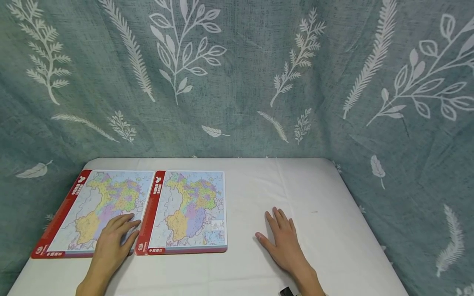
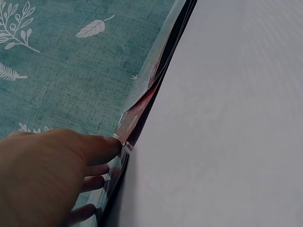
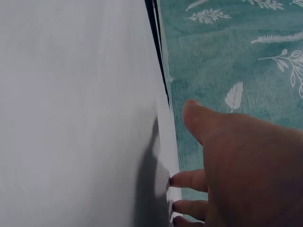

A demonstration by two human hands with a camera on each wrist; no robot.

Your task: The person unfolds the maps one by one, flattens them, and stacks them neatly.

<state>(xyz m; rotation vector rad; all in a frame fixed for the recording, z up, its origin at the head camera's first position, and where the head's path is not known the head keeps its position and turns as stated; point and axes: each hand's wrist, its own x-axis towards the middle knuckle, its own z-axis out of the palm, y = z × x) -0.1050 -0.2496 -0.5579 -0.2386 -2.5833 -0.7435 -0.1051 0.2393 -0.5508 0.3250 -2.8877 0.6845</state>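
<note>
Two map boards with red borders lie side by side on the white table. My left hand (image 1: 112,242) rests on the near right corner of the left map board (image 1: 70,230), its fingers over the printed map and its thumb by the right edge. In the left wrist view, the left thumb (image 2: 106,147) touches a glossy, reddish edge. The right map board (image 1: 187,209) lies just beside that hand. My right hand (image 1: 285,242) rests on the table to the right, fingers spread, holding nothing. The right wrist view shows its fingertips (image 3: 189,179) against the white surface.
A white cloth covers the table (image 1: 252,193). Behind it and at its sides hangs a green curtain (image 1: 237,82) with white leaf prints. A small black object (image 1: 286,291) shows by the right wrist at the bottom edge.
</note>
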